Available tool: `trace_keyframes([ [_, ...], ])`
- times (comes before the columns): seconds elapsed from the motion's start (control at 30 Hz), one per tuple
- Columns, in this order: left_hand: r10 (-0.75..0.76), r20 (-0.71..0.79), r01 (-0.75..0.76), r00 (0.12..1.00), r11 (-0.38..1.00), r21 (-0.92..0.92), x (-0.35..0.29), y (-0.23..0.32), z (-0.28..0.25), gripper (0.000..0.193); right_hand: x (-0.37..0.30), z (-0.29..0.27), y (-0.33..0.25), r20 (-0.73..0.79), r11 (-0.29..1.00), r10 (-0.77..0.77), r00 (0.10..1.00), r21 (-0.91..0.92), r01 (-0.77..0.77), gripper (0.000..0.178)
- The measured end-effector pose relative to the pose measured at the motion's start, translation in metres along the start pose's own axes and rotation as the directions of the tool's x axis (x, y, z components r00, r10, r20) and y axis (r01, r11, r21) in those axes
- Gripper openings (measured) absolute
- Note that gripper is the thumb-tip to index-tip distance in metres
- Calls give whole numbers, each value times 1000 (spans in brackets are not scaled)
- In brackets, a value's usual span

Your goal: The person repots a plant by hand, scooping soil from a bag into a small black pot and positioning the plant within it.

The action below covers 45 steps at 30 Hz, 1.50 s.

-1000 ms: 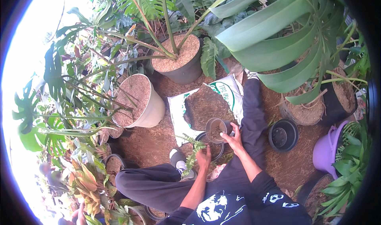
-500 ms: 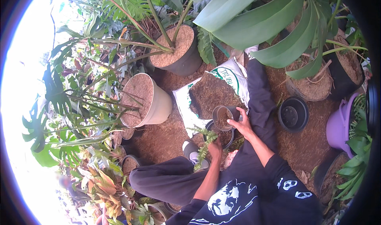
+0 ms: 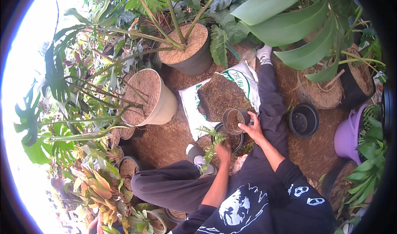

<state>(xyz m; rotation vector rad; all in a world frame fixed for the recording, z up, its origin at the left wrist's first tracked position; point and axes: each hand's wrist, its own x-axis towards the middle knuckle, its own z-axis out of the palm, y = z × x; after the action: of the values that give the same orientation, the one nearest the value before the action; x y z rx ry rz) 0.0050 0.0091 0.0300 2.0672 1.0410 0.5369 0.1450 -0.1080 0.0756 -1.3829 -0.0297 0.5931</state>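
My right hand (image 3: 253, 130) grips a small dark plastic pot (image 3: 231, 120) by its side, thumb at the rim. That pot is tipped over, with brown soil inside it. Just below it sits a larger black pot (image 3: 237, 142), partly hidden by my hands and the small pot. At this black pot's left side, my left hand (image 3: 223, 150) is closed on a fern (image 3: 211, 149), whose green fronds arch out to the left. Its fingertips are partly hidden. Beyond my hands lies an opened white sack (image 3: 190, 102) holding dark potting soil (image 3: 225, 97).
An empty black pot (image 3: 303, 119) stands right of my outstretched leg, with a purple pot (image 3: 348, 133) farther right. A cream pot (image 3: 165, 106) and a large dark pot (image 3: 192, 62) hold big-leaved plants at the left and back. Broad leaves (image 3: 285, 19) overhang the upper right.
The view has shifted slightly. Both hands stay almost in place, and the small pot is still held tilted over the black pot.
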Motion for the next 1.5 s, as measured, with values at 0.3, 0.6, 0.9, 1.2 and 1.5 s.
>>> trace_keyframes([
  [0.3,-74,-29,68,997,980,-186,8,0,14,25,1,-5,10,34,974,-120,992,-191,124,88],
  [0.6,-288,25,284,957,922,-263,21,9,1,20,-9,14,4,129,768,-443,887,-456,450,93],
  [0.9,-374,95,386,922,897,-216,36,1,-2,21,-10,28,4,265,575,-471,841,-631,521,91],
  [1.2,-482,210,521,850,829,-203,40,2,-8,29,1,26,18,104,742,-347,932,-577,341,99],
  [1.5,-408,112,422,906,855,-300,46,-14,-4,23,5,30,18,222,646,-394,892,-623,441,92],
])
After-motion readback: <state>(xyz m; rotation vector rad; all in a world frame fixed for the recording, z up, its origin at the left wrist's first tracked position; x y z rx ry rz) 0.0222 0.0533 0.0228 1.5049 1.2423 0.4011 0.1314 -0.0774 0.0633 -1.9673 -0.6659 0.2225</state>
